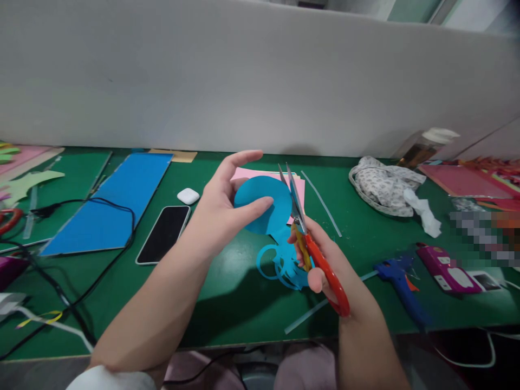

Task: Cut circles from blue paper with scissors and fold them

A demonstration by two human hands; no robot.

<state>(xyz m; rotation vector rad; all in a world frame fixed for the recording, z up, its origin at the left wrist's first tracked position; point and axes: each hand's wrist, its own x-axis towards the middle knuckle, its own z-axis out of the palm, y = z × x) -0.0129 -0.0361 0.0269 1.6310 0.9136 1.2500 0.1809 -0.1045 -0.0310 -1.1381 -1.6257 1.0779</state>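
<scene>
A round piece of blue paper is held up in my left hand, with the thumb across its face and the other fingers partly behind it. My right hand is closed on the handles of red and yellow scissors. Their blades point up and away at the right edge of the blue paper, slightly apart at the tips. Below the disc, curled blue paper strips lie on the green table. Pink paper sheets lie behind the disc.
Left are a phone, a white case, a blue board and black cables. Right are a cloth pouch, a blue glue gun, a purple box and a bottle. A pale wall stands behind.
</scene>
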